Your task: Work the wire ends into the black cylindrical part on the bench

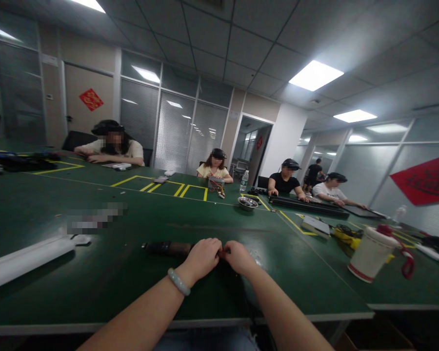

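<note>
A long, dark device (pixel 170 247) with a brownish middle and a small metal tip at its left end lies on the green table in front of me. My left hand (pixel 205 256), with a pale bangle on its wrist, is closed over the right end of this device. Close against it, my right hand (pixel 237 256) is closed too, its thumb and fingers pinched together. The fingertips of both hands meet at a small reddish-brown bit, too covered to make out. From beneath the right hand a dark cord (pixel 247 297) runs toward the near table edge.
A long white box-like piece (pixel 29 261) lies at left. Ahead stand a metal bowl (pixel 248 203) and a water bottle (pixel 244 181). A cream cup (pixel 371 254) and a white box (pixel 316 226) are at right. Several people sit around the table (pixel 131 292).
</note>
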Demonstrator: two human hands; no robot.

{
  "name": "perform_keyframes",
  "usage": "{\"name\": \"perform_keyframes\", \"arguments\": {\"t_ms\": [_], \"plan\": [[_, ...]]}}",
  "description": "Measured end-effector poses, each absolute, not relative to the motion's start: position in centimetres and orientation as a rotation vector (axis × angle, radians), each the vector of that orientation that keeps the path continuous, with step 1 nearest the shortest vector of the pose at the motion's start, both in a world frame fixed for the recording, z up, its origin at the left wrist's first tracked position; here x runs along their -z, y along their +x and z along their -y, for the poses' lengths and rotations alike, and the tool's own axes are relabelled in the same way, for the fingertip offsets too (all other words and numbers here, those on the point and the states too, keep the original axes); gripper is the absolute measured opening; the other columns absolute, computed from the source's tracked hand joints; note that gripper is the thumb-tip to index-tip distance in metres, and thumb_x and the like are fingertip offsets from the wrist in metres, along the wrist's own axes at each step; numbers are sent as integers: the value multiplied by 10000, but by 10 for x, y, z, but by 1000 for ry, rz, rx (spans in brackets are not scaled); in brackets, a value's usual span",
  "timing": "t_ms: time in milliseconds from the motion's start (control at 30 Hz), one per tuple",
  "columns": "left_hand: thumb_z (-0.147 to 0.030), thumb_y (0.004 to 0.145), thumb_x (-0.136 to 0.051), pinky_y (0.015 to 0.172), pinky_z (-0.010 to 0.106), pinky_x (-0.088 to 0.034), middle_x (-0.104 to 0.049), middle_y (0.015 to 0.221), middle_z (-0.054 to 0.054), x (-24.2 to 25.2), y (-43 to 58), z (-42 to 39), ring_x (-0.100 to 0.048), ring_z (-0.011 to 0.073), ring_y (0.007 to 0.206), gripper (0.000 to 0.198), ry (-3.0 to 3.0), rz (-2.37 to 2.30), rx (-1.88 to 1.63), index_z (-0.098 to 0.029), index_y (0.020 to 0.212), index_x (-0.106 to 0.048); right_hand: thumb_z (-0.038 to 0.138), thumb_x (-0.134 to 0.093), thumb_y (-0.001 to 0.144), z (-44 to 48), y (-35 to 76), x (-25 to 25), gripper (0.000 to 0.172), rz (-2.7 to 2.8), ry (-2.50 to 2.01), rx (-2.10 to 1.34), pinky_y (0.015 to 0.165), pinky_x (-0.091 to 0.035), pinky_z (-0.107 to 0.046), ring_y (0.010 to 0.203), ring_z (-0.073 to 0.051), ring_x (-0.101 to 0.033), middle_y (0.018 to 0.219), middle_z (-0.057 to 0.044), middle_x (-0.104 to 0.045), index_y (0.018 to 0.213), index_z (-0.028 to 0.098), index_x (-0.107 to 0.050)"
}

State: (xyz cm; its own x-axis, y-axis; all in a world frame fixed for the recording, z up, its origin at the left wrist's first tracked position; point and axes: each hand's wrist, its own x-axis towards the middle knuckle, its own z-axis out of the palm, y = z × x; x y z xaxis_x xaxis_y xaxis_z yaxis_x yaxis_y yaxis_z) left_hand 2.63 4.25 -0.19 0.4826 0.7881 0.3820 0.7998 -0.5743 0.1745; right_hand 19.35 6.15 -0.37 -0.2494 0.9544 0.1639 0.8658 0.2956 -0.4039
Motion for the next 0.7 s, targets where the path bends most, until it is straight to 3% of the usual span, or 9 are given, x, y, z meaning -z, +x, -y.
{"name": "perform_keyframes", "arguments": {"t_ms": [233,333,433,700], "plan": [[-146,805,-540,932,364,-405,-606,1050,55,0,25,-40,-561,216,997,227,-2701,1366,685,-210,1022,-540,176,-554,796,-66,191,5,120,2229,-1678,-242,615,-331,-242,746,-161,-585,843,-79,-677,827,154,-668],[-137,798,-549,1094,396,-291,-611,1063,33,-1,24,-39,-547,199,1055,275,-2693,1263,781,-227,1058,-532,147,-557,787,-69,194,5,101,2252,-1662,-187,619,-331,-244,751,-165,-588,840,-83,-674,815,154,-654],[-156,807,-550,1155,407,-212,-605,1102,20,-4,22,-37,-535,186,1095,290,-2680,1228,838,-240,1083,-523,171,-598,780,-76,210,1,52,2214,-1745,-156,630,-341,-242,766,-168,-589,851,-77,-669,791,162,-647],[-233,827,-559,1116,409,-289,-563,1235,37,-2,14,-35,-490,208,1190,368,-2713,1315,895,-245,1191,-507,203,-557,814,-76,357,-10,111,1951,-2191,103,667,-403,-263,845,-207,-635,926,-126,-680,816,144,-651]]}}
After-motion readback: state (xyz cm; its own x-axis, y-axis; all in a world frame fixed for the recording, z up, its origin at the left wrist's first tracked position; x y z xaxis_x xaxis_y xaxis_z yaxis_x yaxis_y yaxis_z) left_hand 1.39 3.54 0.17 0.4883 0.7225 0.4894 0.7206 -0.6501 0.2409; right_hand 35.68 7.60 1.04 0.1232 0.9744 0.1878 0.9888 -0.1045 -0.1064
